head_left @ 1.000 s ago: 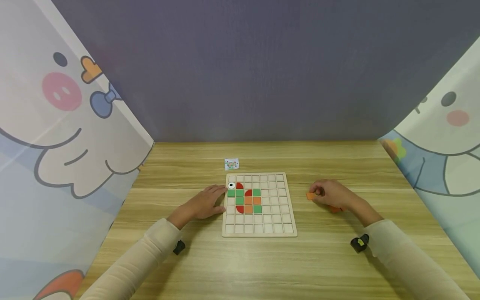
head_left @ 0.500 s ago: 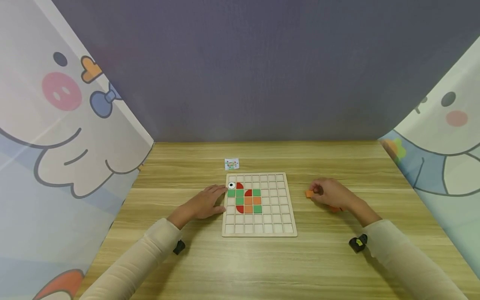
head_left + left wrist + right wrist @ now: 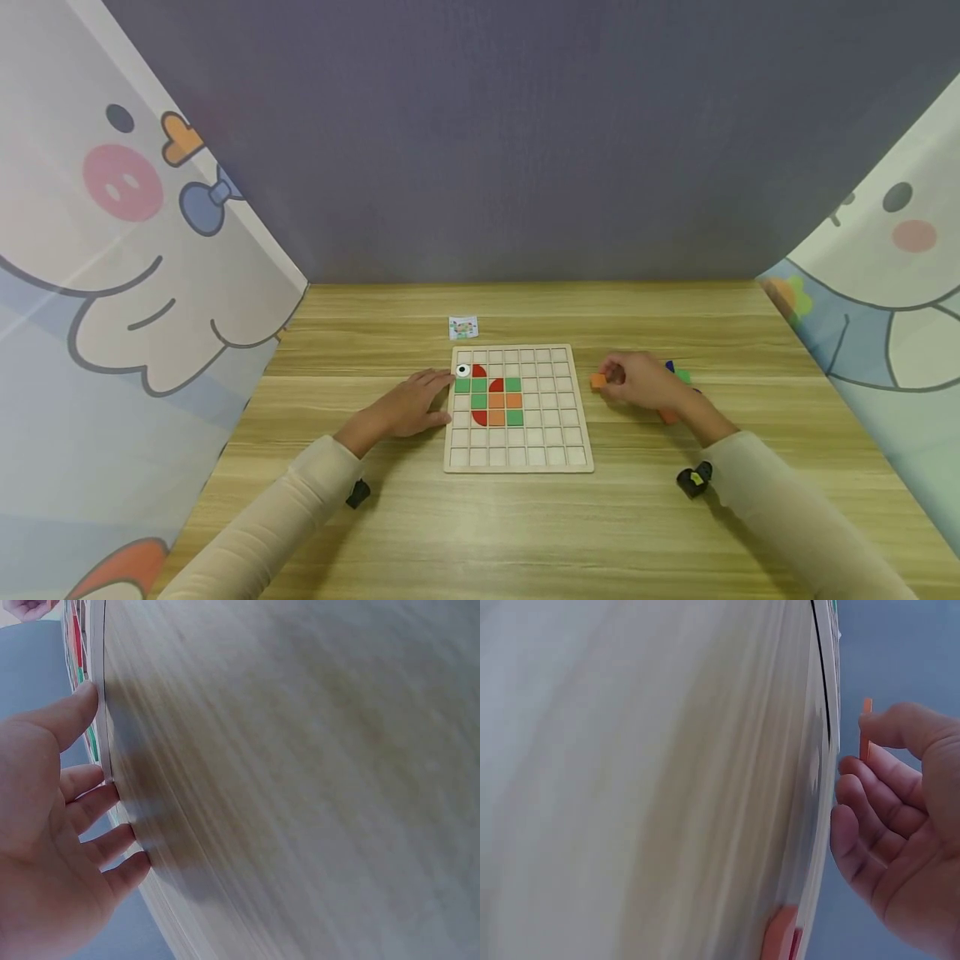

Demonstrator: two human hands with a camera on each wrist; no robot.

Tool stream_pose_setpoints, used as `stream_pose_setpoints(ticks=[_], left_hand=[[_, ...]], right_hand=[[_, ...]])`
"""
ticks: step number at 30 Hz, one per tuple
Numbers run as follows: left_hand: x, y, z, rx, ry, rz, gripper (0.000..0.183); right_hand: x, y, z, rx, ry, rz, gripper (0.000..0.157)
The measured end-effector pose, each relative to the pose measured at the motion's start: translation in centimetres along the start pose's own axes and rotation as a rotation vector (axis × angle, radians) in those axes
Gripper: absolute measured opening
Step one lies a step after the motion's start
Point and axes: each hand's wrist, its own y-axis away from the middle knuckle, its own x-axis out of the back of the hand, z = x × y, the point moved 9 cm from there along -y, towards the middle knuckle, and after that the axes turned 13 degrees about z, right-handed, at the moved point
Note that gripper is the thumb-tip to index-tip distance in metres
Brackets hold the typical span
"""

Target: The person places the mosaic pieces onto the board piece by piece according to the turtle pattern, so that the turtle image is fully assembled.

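A pale wooden grid board (image 3: 551,433) lies on the table, with green, orange and red tiles and one eye tile (image 3: 462,370) set in its left cells. My left hand (image 3: 408,406) touches the board's left edge, thumb and fingers spread; in the left wrist view the thumb (image 3: 75,712) meets the rim. Off the board's right side, my right hand (image 3: 643,382) pinches an orange square tile (image 3: 597,381) between thumb and forefinger. The right wrist view shows that orange tile (image 3: 866,735) edge-on, lifted off the table, the other fingers loosely curled.
Behind and under the right forearm lie loose tiles: an orange one (image 3: 667,416), a green one (image 3: 683,377) and a blue one (image 3: 670,365), partly hidden. A small picture card (image 3: 463,327) lies beyond the board. A dark partition (image 3: 525,167) rises at the table's back.
My right hand has moved left toward the board, carrying the orange tile and uncovering green and blue tiles behind it. The left hand has stayed put.
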Motion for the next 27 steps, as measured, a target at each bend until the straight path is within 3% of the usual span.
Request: stream_pose_setpoints(ticks=[17, 27], left_hand=[[-0.2, 0.1, -0.1, 0.007, 0.005, -0.001, 0.069], [-0.1, 0.0, -0.1, 0.003, 0.01, 0.007, 0.069]], right_hand=[[-1.9, -2.6, -3.9, 0.075, 0.003, 0.044, 0.023], [-3.5, -3.5, -5.5, 0.08, -0.026, -0.003, 0.02]])
